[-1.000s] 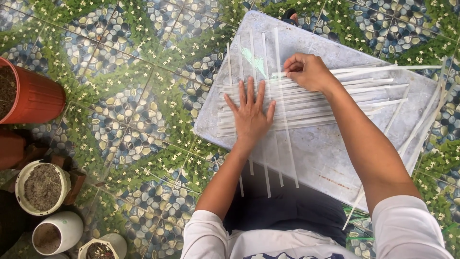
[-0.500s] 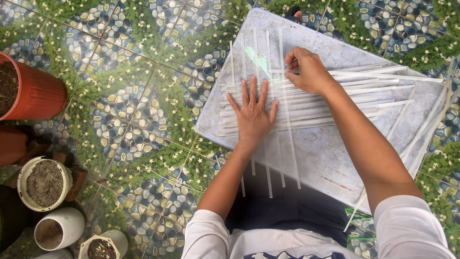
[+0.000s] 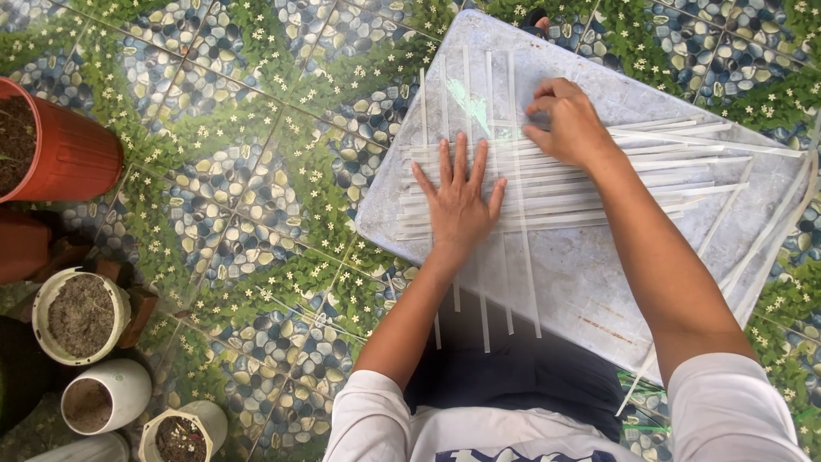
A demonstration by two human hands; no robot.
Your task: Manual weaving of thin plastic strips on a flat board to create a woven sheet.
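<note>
If your left hand (image 3: 459, 201), spread flat on the woven white strips (image 3: 599, 175) mid-board (image 3: 599, 282), lifts while your right hand (image 3: 569, 120) (pinched on 1 strip near the far edge) tugs, the weave could slide apart.

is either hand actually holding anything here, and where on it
The right hand pinches a white strip at its left end. The left hand holds nothing; it presses flat on the woven strips.
</note>
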